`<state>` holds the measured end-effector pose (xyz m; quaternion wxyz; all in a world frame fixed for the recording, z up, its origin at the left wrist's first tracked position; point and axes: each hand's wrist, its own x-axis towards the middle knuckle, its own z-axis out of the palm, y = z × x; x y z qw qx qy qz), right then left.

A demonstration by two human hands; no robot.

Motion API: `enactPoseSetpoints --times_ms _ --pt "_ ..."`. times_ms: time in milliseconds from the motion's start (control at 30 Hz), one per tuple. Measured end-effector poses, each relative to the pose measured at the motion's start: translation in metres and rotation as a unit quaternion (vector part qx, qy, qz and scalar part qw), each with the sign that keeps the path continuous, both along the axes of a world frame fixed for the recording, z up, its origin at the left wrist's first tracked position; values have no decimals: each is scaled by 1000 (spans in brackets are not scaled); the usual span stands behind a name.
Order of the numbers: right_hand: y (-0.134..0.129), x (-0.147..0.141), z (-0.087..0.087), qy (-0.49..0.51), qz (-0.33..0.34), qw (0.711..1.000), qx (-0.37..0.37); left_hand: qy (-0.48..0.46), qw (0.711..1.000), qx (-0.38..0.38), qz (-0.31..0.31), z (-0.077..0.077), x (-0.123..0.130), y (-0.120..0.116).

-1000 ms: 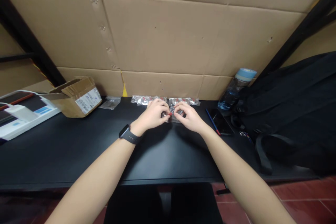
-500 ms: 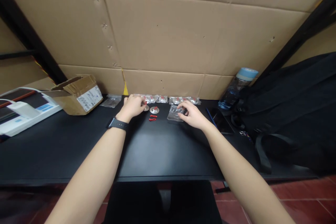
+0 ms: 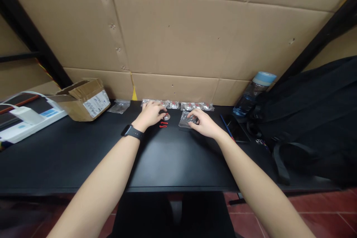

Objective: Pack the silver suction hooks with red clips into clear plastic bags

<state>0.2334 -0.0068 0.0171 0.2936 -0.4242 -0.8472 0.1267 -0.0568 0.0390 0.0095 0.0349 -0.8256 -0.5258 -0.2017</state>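
Note:
My left hand (image 3: pixel 153 113) is over the desk with its fingers curled and thumb bent in. Its fingertips are at a small domed silver disc with a red cord (image 3: pixel 166 117), which they partly cover. Just in front of that disc lie two small red cord loops (image 3: pixel 163 124). My right hand (image 3: pixel 205 122) is at a clear plastic bag (image 3: pixel 184 119), its bent thumb and forefinger on the bag's right side. Behind both hands, several silver discs with red cords lie packed in clear bags (image 3: pixel 196 106) in a row.
An open cardboard box (image 3: pixel 80 100) and a white power strip (image 3: pixel 33 124) stand on the left, beside an empty-looking clear bag (image 3: pixel 119 106). On the right are a water bottle (image 3: pixel 252 95), a dark phone (image 3: pixel 235 128) and a black backpack (image 3: pixel 309 126). A cardboard wall (image 3: pixel 173 37) rises behind.
My left hand has moved a little to the right and now covers part of the discs seen before. My right hand and the clear bag have stayed nearly still.

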Motion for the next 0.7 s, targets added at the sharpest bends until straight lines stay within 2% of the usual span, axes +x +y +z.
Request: enactPoseSetpoints --times_ms 167,300,533,700 --pt "0 -1 -1 -3 -4 1000 0 1 1000 21 -14 -1 13 -3" --pt "-3 -4 2 15 5 1000 11 -67 997 17 -22 6 18 -8" --pt "-8 -17 3 87 6 995 43 -174 978 48 -104 21 44 -30" --pt "-9 -20 2 111 39 993 12 -199 969 35 -140 23 57 -41"
